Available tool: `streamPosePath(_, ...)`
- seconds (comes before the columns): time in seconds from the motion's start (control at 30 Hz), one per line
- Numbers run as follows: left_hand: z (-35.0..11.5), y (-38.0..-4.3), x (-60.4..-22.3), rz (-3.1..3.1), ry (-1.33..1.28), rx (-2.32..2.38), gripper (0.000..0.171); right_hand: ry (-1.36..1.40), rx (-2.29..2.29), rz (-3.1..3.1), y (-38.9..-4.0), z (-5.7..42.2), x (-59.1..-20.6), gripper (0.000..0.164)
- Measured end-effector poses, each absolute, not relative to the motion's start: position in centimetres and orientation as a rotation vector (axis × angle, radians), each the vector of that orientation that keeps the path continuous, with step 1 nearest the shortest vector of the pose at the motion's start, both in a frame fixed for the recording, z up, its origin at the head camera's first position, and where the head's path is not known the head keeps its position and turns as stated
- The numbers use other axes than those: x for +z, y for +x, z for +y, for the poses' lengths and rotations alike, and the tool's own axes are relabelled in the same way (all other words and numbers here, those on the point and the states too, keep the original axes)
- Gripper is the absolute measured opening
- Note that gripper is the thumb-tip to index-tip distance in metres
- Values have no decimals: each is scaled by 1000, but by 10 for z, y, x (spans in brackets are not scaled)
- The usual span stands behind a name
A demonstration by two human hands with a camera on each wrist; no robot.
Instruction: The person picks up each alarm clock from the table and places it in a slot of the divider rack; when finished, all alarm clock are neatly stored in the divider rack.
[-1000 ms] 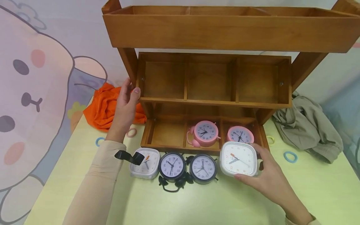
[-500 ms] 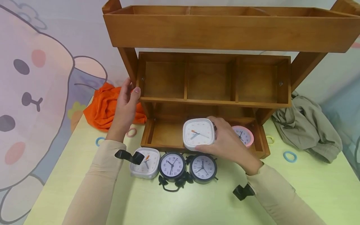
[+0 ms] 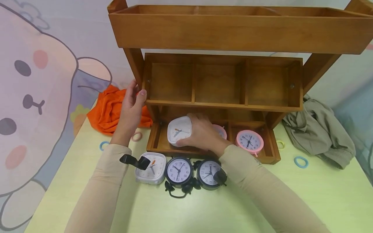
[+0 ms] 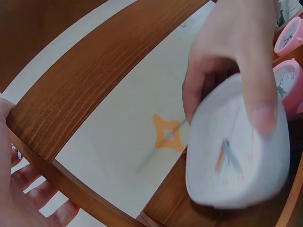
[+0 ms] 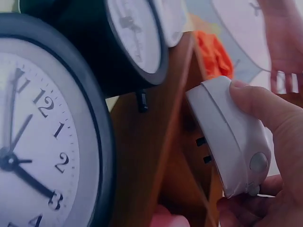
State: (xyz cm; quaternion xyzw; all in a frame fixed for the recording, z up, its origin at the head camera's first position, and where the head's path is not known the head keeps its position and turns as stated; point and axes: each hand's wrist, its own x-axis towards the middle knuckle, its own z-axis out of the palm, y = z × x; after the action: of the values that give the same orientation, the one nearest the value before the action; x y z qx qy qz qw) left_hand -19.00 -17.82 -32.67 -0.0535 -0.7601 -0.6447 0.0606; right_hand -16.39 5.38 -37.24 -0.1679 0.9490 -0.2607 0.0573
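Observation:
My right hand (image 3: 202, 132) grips a white square alarm clock (image 3: 178, 128) by its sides, face up, over the left compartment of the bottom tray. Its side and back feet show in the right wrist view, where the clock (image 5: 229, 137) is tilted. At the left end of the middle tier, my left hand (image 3: 130, 111) holds the wooden shelf (image 3: 221, 34), thumb in front and fingers behind. A pink alarm clock (image 3: 222, 130) in the middle compartment is mostly hidden by the right hand. Another pink alarm clock (image 3: 250, 141) lies in the right compartment.
Before the shelf, a second white clock (image 3: 150, 168) and two black alarm clocks, one upside down (image 3: 178, 171) and one beside it (image 3: 207, 173), line the table. Orange cloth (image 3: 106, 111) lies left, grey-green cloth (image 3: 317, 126) right. Small rings, including a blue ring (image 3: 301, 162), lie nearby.
My right hand has carried the white clock leftward from the right front, past the middle compartment, to the left compartment of the bottom tray. The left hand stays on the shelf.

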Motion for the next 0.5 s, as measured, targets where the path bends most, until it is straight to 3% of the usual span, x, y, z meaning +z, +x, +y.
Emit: streamPosePath(0.5,-175,-191,-328,-2301,-174,-1942,60,-531,-376,2918,-174,19,-392,101)
